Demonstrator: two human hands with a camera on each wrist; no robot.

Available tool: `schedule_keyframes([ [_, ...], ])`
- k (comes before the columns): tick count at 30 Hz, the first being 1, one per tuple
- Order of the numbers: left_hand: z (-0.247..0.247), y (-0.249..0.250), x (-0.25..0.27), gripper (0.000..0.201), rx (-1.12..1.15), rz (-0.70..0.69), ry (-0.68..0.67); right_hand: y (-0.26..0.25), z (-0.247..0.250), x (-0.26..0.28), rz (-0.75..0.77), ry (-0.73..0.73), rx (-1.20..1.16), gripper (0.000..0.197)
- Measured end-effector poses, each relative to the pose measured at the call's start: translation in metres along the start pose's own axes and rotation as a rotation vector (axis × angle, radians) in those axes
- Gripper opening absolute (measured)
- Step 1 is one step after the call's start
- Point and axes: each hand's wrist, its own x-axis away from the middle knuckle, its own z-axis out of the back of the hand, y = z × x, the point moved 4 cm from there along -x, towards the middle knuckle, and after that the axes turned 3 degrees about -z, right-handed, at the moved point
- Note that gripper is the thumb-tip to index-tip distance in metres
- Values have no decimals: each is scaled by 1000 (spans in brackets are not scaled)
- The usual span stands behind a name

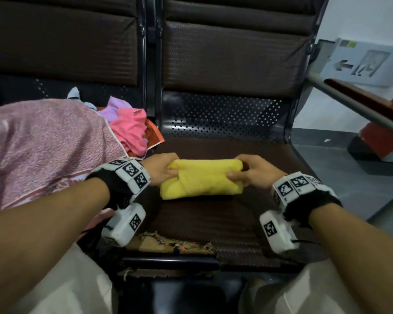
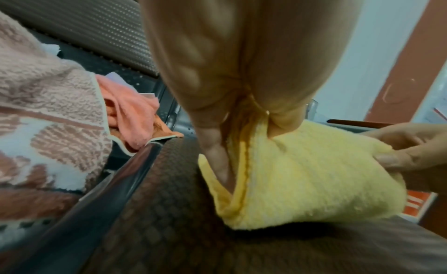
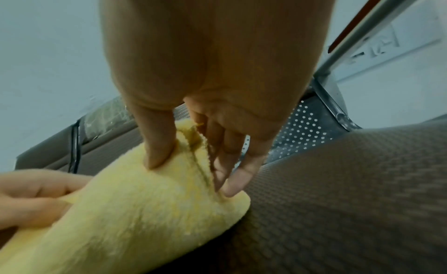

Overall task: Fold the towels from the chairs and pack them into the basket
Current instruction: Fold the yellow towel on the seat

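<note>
The yellow towel (image 1: pixel 201 179), folded small, lies on the chair seat (image 1: pixel 213 218) at frame centre; the left hand (image 1: pixel 160 169) and right hand (image 1: pixel 251 171) pinch its two ends, fingers clamped on the cloth. Folding looks nearly finished; next comes lifting it to the basket, which is not in view. Unfolded towels (image 1: pixel 43 150) wait at the left. The sign (image 1: pixel 361 61) at upper right shows an arrow, no readable words.

From my head view, the large pink patterned terry towel (image 1: pixel 43 150) runs off the left edge, and it covers most of the heap behind it, so I cannot count those crumpled cloths (image 1: pixel 127 125). The fingertips of the left grip (image 1: pixel 161 169) disappear under the folded yellow fleece towel (image 1: pixel 202 180). The white wall sign (image 1: pixel 361 62) is too blurred to read.
</note>
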Motion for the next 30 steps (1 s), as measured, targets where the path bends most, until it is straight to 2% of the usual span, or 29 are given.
schedule_keyframes([
  [2,1,-8,-9,26,15,29,13,0,-1,-11,-51,5,-54,10],
  [5,-2,-13,-24,30,-16,59,4,4,-6,-28,-168,31,45,8],
  [7,-5,-15,-33,32,-45,78,-1,5,-9,-37,-240,46,128,18],
  [13,-14,-21,-38,38,-146,135,-47,13,-8,-46,-431,87,368,67],
  [15,-13,-21,-35,37,-141,117,-73,14,-13,-43,-479,20,331,74],
  [17,-13,-20,-30,35,-102,118,-107,10,-17,-38,-482,-12,207,70],
  [19,-13,-17,-23,38,-84,143,-144,0,-16,-31,-440,24,91,68],
  [21,-8,-15,-17,52,-84,181,-123,-19,-8,-22,-324,123,53,59],
  [24,9,-5,-5,80,95,202,-26,-53,8,1,-91,278,61,24],
  [27,36,39,20,117,342,0,103,-83,24,38,73,377,88,28],
  [30,63,96,50,132,322,-232,160,-110,44,91,220,424,88,35],
])
